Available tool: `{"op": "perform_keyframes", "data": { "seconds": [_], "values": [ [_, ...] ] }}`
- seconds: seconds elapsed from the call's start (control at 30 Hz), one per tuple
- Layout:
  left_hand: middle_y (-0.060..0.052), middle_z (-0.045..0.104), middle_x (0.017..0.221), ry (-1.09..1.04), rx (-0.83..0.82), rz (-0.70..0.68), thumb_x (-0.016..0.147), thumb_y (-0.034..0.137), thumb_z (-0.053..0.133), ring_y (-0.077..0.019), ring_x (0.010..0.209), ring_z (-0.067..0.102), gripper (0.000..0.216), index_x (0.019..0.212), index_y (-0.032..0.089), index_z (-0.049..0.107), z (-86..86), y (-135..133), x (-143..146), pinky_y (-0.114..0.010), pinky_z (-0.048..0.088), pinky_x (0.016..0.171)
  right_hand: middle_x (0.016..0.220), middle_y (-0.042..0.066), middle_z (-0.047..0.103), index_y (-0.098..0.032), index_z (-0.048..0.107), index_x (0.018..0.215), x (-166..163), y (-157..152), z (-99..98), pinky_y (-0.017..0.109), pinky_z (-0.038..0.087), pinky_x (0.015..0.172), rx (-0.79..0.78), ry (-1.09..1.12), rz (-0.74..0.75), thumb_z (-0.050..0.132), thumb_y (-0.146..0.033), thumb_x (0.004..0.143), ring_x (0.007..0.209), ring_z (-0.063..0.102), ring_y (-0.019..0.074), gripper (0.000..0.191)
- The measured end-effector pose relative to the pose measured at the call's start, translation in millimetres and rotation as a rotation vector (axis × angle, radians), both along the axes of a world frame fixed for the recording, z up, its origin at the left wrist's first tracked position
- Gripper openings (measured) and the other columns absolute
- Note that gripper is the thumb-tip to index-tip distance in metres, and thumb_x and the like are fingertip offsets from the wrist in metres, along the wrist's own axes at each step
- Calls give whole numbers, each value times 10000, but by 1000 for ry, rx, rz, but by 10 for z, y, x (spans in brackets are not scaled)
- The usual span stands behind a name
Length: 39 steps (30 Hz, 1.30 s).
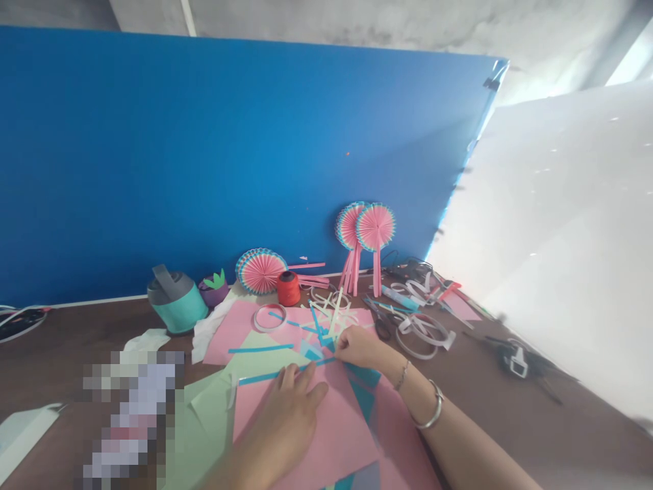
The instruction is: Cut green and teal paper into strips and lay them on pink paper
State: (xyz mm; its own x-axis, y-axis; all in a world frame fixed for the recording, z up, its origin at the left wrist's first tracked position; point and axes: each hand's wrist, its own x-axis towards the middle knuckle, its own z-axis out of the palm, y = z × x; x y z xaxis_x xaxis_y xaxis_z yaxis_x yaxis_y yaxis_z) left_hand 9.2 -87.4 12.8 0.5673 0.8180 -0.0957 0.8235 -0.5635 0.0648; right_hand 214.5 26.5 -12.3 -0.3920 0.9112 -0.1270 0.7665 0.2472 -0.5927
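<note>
My left hand [286, 415] lies flat, fingers stretched out, on a pink paper sheet [326, 435], its fingertips at a long blue paper strip [265, 376]. My right hand [360, 347] is closed in a pinch on the right end of that strip; its wrist wears two silver bracelets. Under and around the pink sheet lie pale green sheets [204, 415], teal pieces [364, 391] and another pink sheet [235, 327] with loose blue and white strips [326, 316].
A blue board [204, 156] stands behind the brown table [510, 422]. Along it are pink paper fans [367, 228], a flat fan [260, 271], an orange thread spool [288, 288], a teal container [176, 303], a tape ring [269, 317], scissors [380, 320] and white strip coils [423, 330].
</note>
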Motion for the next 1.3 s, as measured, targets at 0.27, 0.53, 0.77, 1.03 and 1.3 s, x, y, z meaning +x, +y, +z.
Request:
{"op": "perform_keyframes", "data": {
  "seconds": [0.27, 0.53, 0.77, 1.03, 1.3],
  "values": [
    [-126, 454, 1525, 18, 35, -18, 891, 90, 407, -331, 1279, 460, 477, 1309, 203, 605, -11, -14, -1, -531, 400, 1038, 410, -42, 372, -173, 475, 396, -9, -11, 45, 250, 275, 496, -41, -34, -97, 680, -211, 636, 486, 393, 99, 317],
    [-121, 441, 1534, 1, 40, -26, 891, 102, 414, -344, 1251, 478, 475, 1320, 210, 587, -103, 15, -30, -546, 414, 1020, 429, -45, 406, -164, 523, 449, 80, 18, 95, 230, 285, 485, -106, 37, -76, 676, -269, 667, 493, 389, 94, 287],
    [-104, 406, 1557, -20, -35, 31, 884, 104, 403, -314, 1252, 459, 496, 1328, 230, 583, -14, -8, 0, -517, 398, 1043, 459, -66, 370, -163, 567, 526, 145, -15, 225, 219, 227, 437, -325, 302, -4, 630, -288, 674, 461, 292, 69, 204],
    [-120, 426, 1542, 1, -25, 85, 885, 79, 391, -303, 1223, 495, 511, 1334, 232, 579, 65, -31, 18, -509, 411, 1034, 550, -24, 561, -159, 648, 653, 121, -22, 206, 200, 329, 472, -145, 264, -96, 595, -323, 803, 489, 438, 88, 228],
    [-142, 456, 1518, 60, 65, 74, 872, 78, 425, -341, 1199, 524, 512, 1334, 224, 590, 14, -47, 38, -554, 433, 1008, 364, 26, 486, -192, 468, 394, 173, -19, 180, 249, 353, 394, -224, 111, -271, 597, -415, 839, 348, 445, 127, 514]
  ]
}}
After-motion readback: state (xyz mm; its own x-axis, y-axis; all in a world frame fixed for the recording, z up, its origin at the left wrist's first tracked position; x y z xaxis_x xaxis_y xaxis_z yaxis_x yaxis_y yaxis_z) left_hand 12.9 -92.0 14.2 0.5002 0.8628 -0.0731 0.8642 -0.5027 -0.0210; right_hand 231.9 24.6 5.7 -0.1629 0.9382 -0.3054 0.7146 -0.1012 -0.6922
